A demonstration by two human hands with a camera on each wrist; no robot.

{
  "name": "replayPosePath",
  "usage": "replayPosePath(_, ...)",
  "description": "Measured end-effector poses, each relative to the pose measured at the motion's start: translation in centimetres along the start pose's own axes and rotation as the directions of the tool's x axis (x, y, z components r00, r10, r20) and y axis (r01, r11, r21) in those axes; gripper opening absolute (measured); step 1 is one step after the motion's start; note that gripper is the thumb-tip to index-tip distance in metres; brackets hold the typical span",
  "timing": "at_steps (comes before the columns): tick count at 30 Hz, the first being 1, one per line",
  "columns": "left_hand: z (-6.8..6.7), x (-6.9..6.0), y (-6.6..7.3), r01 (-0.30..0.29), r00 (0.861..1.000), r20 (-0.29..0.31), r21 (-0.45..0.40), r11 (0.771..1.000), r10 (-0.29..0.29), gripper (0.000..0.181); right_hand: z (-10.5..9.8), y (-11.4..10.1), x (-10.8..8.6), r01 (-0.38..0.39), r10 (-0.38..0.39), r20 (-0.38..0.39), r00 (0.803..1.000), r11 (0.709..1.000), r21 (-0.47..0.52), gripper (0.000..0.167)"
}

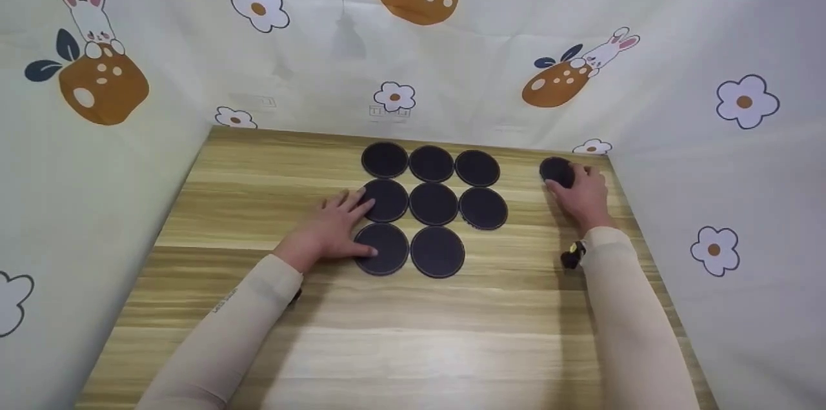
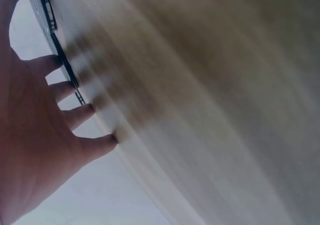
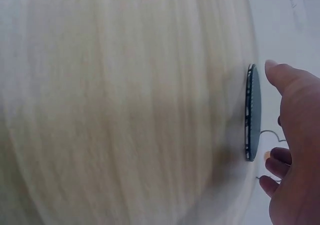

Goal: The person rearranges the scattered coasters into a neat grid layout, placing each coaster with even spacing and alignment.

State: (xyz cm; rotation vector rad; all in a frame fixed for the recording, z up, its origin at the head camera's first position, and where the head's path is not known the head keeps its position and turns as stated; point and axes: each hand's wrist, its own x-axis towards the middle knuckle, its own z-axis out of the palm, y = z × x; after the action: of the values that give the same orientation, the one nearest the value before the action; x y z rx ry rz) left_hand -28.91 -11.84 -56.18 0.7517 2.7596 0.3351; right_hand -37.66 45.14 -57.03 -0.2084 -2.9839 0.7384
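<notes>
Several round black coasters with stitched rims lie flat in rows on the table, one of them a middle coaster (image 1: pixel 433 204). My left hand (image 1: pixel 332 229), fingers spread, rests at the left edge of this group. Its thumb is on the front left coaster (image 1: pixel 387 261) and its fingertips reach the middle left coaster (image 1: pixel 389 201). Off to the right, a single coaster (image 3: pixel 254 112) lies apart from the others. Over it my right hand (image 1: pixel 584 194) hovers with thumb and fingers apart; the right wrist view shows a gap between them and the coaster.
The wood-grain table (image 1: pixel 413 332) is bounded by pale cloth walls (image 1: pixel 310 74) printed with rabbits and flowers at the back and both sides. A small dark device (image 1: pixel 572 256) is strapped to the right wrist. The lone coaster lies near the back right corner.
</notes>
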Motion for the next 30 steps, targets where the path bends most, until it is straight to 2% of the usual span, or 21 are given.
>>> replayPosePath(5,0.1,0.2,-0.1,-0.004,1.0,-0.005,0.015,1.0,0.004,0.118,0.4,0.2,0.3,-0.031,0.031,0.013,0.999,1.0,0.004,0.1)
replayPosePath(16,0.0,0.0,-0.2,-0.006,1.0,-0.005,-0.013,1.0,0.006,0.117,0.5,0.1,0.9,-0.092,0.091,0.072,0.993,0.996,0.004,0.108)
replayPosePath(25,0.0,-0.1,-0.1,-0.009,1.0,0.001,-0.013,1.0,0.009,0.117,0.8,-0.3,0.7,-0.039,0.041,0.053,0.998,0.998,-0.039,0.097)
replayPosePath(30,-0.2,-0.2,0.0,-0.004,1.0,0.01,-0.011,1.0,0.004,0.117,1.3,-0.2,0.6,-0.031,0.031,0.013,0.999,0.999,-0.016,0.093)
